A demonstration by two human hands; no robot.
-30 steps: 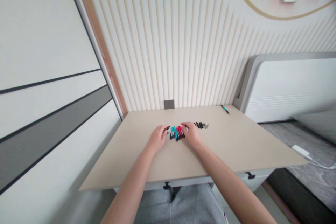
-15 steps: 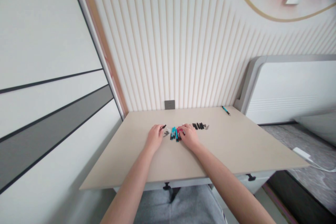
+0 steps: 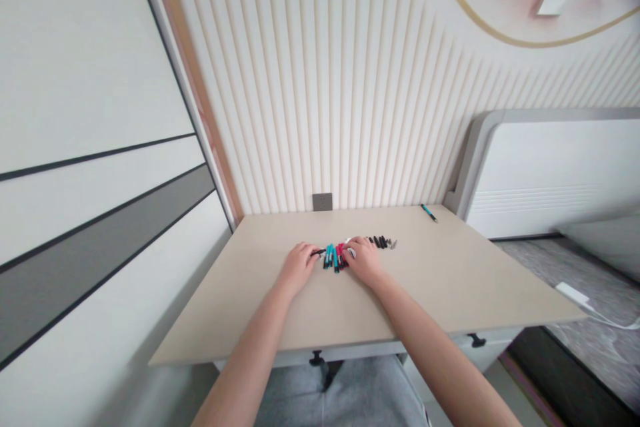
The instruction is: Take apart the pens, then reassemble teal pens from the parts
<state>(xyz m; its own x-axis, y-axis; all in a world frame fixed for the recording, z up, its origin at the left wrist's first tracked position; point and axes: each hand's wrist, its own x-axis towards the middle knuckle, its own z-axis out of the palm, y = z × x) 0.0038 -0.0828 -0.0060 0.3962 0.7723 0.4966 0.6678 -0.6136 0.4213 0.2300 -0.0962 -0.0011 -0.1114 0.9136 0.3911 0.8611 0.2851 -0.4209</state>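
Left hand, right hand, markers, one pen

Your left hand pinches a slim black marker at the fingertips, just beside a tight bunch of teal and red markers. Your right hand lies over the red end of that bunch. Black caps sit in a row just past it, and a lone teal pen lies near the far edge of the beige tabletop. A wall socket sits on the ribbed wall panel behind.
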